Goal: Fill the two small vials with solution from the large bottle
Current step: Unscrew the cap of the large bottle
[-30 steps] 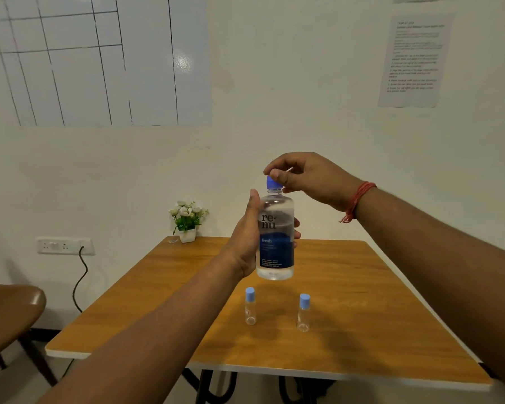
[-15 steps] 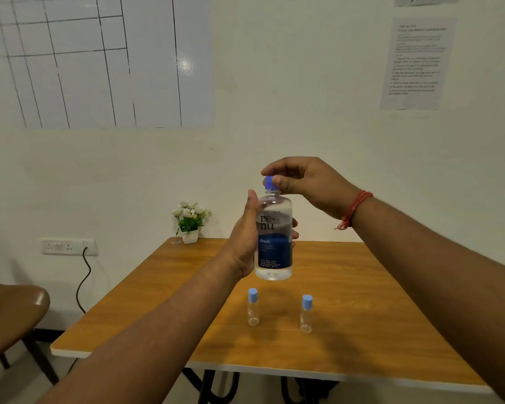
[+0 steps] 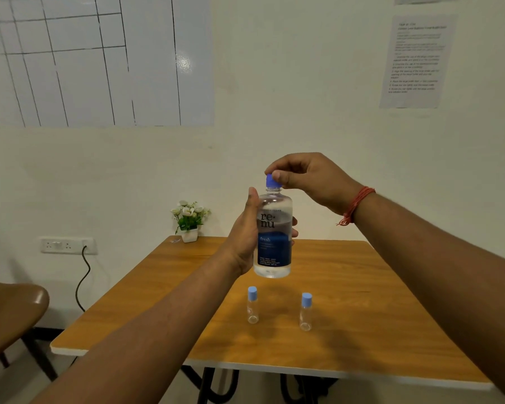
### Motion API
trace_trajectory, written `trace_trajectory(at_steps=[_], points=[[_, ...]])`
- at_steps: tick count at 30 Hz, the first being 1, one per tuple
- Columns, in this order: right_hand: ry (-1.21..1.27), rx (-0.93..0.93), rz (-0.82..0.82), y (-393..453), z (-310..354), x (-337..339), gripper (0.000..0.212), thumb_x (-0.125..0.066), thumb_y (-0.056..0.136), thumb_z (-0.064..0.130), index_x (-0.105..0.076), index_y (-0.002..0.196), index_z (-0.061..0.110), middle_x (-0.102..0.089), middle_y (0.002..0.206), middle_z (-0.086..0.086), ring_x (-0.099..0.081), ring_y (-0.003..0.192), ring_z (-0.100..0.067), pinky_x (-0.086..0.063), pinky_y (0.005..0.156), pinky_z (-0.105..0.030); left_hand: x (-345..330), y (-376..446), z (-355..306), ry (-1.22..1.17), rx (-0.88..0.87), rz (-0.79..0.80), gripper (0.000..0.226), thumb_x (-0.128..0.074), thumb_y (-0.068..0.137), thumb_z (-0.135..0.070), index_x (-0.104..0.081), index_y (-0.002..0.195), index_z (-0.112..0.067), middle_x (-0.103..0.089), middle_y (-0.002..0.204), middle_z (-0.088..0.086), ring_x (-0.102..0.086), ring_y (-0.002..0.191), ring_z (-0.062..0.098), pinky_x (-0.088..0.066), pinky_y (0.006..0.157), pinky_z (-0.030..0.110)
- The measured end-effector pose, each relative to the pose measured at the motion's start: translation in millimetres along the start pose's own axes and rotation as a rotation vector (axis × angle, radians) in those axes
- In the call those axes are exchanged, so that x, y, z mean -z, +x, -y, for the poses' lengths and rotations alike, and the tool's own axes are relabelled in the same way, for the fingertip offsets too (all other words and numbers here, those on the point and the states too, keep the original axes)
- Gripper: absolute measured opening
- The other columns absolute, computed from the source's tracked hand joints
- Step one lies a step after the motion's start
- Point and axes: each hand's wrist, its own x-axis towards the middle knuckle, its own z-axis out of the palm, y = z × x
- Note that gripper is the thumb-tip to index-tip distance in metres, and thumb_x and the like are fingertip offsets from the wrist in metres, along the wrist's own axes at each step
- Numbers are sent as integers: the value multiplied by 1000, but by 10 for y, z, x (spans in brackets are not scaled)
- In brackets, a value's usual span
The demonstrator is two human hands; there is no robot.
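Observation:
I hold the large clear bottle [image 3: 273, 243] with a blue label upright in the air above the table, my left hand [image 3: 245, 237] wrapped around its body. My right hand [image 3: 309, 179] comes from the right and pinches the bottle's blue cap [image 3: 272, 181] between thumb and fingers. Below the bottle, two small clear vials with light blue caps stand upright on the wooden table [image 3: 362, 301]: the left vial [image 3: 252, 306] and the right vial [image 3: 305, 312]. Both vials are capped and look empty.
A small potted plant [image 3: 189, 218] stands at the table's far left corner by the wall. A brown chair [image 3: 9, 313] sits left of the table. A wall socket [image 3: 67, 245] with a black cable is behind it.
The bottle and both hands have stayed almost in place. My right fingers have shifted slightly on the cap, and the view has tilted a little.

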Motion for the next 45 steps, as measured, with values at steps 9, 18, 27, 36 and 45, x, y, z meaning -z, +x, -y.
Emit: trace_trajectory(at_steps=[9, 18, 27, 36, 45], points=[[-6, -4, -23, 5, 3, 20, 27, -57, 96, 31, -65, 121, 23, -66, 118, 5, -62, 107, -12, -54, 87, -29, -11, 7, 13, 13, -5, -12, 84, -27, 81, -77, -56, 130, -15, -74, 99, 15, -73, 89, 30, -58, 81, 44], [-62, 3, -25, 3, 39, 30, 14, -61, 93, 25, -69, 103, 20, -70, 98, 10, -65, 93, -5, -51, 83, -19, -49, -1, 14, 23, 1, -4, 87, -27, 78, -77, -56, 130, -15, -75, 99, 12, -73, 89, 29, -59, 82, 44], [-35, -10, -20, -17, 25, 35, 16, -58, 95, 24, -68, 108, 22, -69, 104, 8, -64, 100, -10, -54, 87, -26, -60, -5, 33, 28, -2, -9, 80, -26, 79, -76, -60, 123, -19, -75, 98, 12, -72, 90, 29, -58, 86, 46], [-56, -8, -98, -45, 55, -8, 18, -61, 94, 30, -69, 103, 16, -69, 100, 4, -64, 98, -12, -54, 92, -34, -80, -18, 50, 21, 13, -19, 86, -28, 77, -78, -59, 127, -16, -74, 99, 13, -72, 91, 30, -57, 86, 47], [-59, -1, -76, -72, 54, -41, 13, -60, 94, 24, -70, 100, 18, -71, 99, 4, -65, 97, -11, -54, 90, -30, -34, -29, 45, 30, 14, -13, 85, -28, 77, -79, -59, 126, -16, -75, 98, 12, -73, 90, 29, -58, 82, 44]])
